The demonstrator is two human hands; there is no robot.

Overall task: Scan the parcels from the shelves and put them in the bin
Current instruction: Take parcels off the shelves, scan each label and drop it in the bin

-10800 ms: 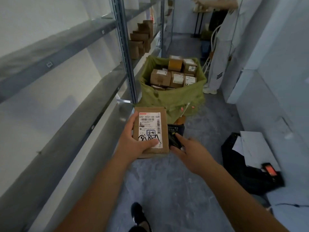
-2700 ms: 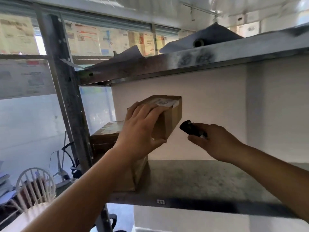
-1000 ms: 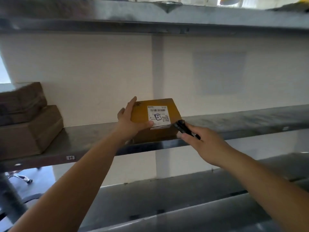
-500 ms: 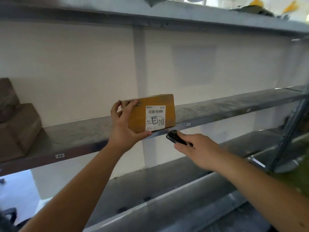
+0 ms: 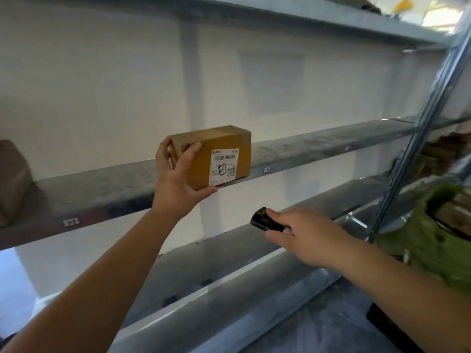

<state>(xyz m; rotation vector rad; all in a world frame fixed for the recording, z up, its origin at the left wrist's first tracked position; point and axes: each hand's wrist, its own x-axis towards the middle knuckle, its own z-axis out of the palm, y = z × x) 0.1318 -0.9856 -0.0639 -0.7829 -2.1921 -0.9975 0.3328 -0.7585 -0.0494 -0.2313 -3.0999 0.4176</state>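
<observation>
Background: pale wall behind grey metal shelving; the shelf (image 5: 318, 143) crosses the middle of the frame, a lower shelf (image 5: 229, 253) runs beneath it, and a slanted upright post (image 5: 418, 138) stands at right.
Head view, parcel: a brown cardboard parcel (image 5: 224, 146) at frame centre, white barcode label (image 5: 223, 166) facing the camera, held in front of the shelf edge; whether its base touches the shelf cannot be told.
Left grip: the left hand (image 5: 178, 182) clamps the parcel's left end, fingers curled over the top corner, thumb under the lower edge.
Right grip: the right hand (image 5: 305, 238), lower and right of centre, is closed round a small black scanner (image 5: 265, 220); the scanner's front end points up-left toward the parcel, well apart from it.
Bin: a green-lined bin (image 5: 428, 240) at right edge, blurred, with brown boxes inside.
Left edge: another brown parcel (image 5: 12, 179) rests on the same shelf, partly cut off.
</observation>
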